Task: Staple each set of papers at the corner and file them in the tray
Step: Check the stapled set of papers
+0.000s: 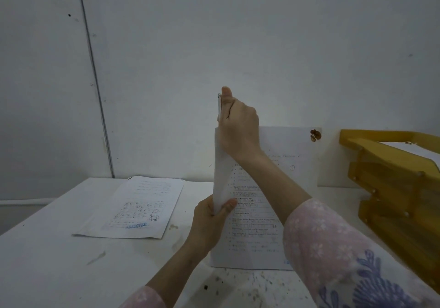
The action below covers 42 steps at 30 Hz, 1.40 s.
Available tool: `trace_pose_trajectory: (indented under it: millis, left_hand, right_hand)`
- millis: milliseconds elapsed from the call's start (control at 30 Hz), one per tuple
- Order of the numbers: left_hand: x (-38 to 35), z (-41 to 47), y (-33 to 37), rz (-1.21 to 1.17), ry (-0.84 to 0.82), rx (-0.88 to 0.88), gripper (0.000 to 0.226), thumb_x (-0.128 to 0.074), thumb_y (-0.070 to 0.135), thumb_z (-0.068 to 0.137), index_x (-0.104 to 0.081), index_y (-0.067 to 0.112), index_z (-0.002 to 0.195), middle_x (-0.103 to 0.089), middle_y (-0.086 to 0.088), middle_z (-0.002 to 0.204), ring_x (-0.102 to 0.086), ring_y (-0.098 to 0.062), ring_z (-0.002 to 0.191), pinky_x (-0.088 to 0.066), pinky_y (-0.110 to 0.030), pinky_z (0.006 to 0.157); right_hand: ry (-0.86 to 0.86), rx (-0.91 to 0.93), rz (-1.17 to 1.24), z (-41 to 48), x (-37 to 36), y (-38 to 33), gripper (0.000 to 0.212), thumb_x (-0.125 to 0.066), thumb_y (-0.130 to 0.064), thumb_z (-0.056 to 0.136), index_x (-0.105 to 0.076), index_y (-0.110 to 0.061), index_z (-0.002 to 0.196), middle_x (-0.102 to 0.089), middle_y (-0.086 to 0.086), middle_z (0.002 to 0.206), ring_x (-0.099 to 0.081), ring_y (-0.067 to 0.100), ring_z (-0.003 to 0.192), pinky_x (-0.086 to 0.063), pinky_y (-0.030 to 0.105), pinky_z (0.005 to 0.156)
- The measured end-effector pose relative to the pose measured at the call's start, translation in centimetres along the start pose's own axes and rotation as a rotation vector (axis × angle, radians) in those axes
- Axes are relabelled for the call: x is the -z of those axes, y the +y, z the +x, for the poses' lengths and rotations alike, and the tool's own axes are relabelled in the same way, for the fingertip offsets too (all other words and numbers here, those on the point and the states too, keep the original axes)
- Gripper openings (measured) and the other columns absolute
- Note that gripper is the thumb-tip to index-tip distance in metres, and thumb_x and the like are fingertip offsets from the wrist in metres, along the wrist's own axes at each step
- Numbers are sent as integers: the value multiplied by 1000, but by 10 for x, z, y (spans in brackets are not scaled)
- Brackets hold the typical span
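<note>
Your left hand point(210, 215) pinches the lower edge of an upright paper set point(273, 188). Your right hand point(238, 124) grips a stapler point(219, 105) at its top corner. Yellow tray point(392, 176) just right; another paper stack point(140, 210) lies left.

Head view looks forward, perhaps slightly down, close over table point(47, 260)

Plain pale wall point(262, 34) fills the far side; a thin dark vertical seam point(92, 69) runs down it at left. White table point(47, 260) near, surface speckled and smudged with dark marks. Light dim, bluish.
</note>
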State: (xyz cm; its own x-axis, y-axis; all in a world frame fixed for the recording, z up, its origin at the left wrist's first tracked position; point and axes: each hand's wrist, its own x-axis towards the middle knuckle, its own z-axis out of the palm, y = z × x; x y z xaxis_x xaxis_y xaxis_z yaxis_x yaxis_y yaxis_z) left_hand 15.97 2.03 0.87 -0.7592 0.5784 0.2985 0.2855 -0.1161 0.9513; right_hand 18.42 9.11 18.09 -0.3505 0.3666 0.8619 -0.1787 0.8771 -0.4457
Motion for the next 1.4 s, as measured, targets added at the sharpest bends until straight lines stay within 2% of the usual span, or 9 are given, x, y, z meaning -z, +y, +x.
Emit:
trace_pose_trajectory:
  millis: [133, 367, 633, 767, 833, 933, 1100, 1233, 1400]
  left_hand:
    - [-2, -1, 2, 9, 19, 3, 14, -63, 31, 88, -68, 20, 95, -74, 4, 90, -71, -15, 80, -60, -37, 76]
    - [-2, 1, 6, 20, 36, -4, 11, -61, 31, 89, -67, 22, 92, -72, 3, 90, -71, -17, 80, -60, -38, 76]
    - [1, 3, 3, 56, 1, -8, 15, -60, 32, 89, -66, 22, 99, -72, 5, 94, -70, -14, 82, -59, -35, 76]
    - [4, 3, 2, 14, 11, -21, 8, -61, 29, 89, -66, 25, 94, -73, 9, 89, -71, -11, 76, -58, -23, 66]
    - [6, 2, 2, -25, 7, -26, 8, -62, 27, 89, -67, 24, 95, -74, 9, 88, -71, -11, 77, -56, -21, 64]
    - [10, 2, 2, -76, -7, -16, 11, -63, 27, 88, -67, 25, 98, -74, 10, 91, -71, -10, 82, -56, -21, 67]
    - [20, 3, 2, -57, 15, -27, 14, -63, 27, 87, -67, 22, 100, -74, 7, 92, -71, -7, 80, -56, -19, 64]
    - [30, 4, 1, -69, 9, -36, 13, -62, 24, 88, -67, 22, 100, -74, 10, 91, -71, -9, 82, -57, -21, 65]
    - [37, 5, -1, -62, 22, -18, 15, -63, 25, 88, -67, 21, 101, -75, 9, 92, -72, -11, 82, -58, -25, 68]
  right_hand:
    - [32, 9, 79, -2, -2, -2, 54, -24, -28, 104, -29, -23, 50, -33, -5, 41, -30, 13, 37, -28, 19, 42]
    - [34, 41, 124, -3, -4, -5, 54, -24, -29, 104, -28, -20, 51, -31, -3, 42, -27, 15, 38, -25, 22, 40]
    - [3, 26, 60, 3, -3, 8, 55, -21, -37, 102, -39, -17, 54, -55, 17, 52, -51, 31, 48, -37, 34, 48]
    - [53, 54, 68, 7, 6, 12, 49, -22, -37, 103, -40, -30, 58, -56, 12, 52, -50, 21, 43, -34, 27, 44]
    - [125, 15, 131, 14, 19, 14, 51, -24, -33, 105, -38, -27, 56, -49, 6, 49, -43, 14, 39, -31, 21, 43]
    - [249, -48, 176, 26, 45, 25, 54, -23, -36, 105, -37, -21, 54, -45, 1, 47, -45, 20, 38, -39, 32, 40]
    - [360, -7, -207, 35, 103, 72, 51, -20, -38, 104, -40, -22, 60, -43, -4, 49, -45, 7, 41, -32, 23, 43]
    - [165, -143, -614, 18, 133, 128, 58, -12, -47, 102, -49, -13, 73, -46, 2, 59, -49, 26, 59, -36, 29, 55]
    - [-474, -287, -944, -69, 128, 186, 68, -10, -52, 98, -57, -13, 68, -54, 0, 54, -60, 21, 60, -49, 31, 64]
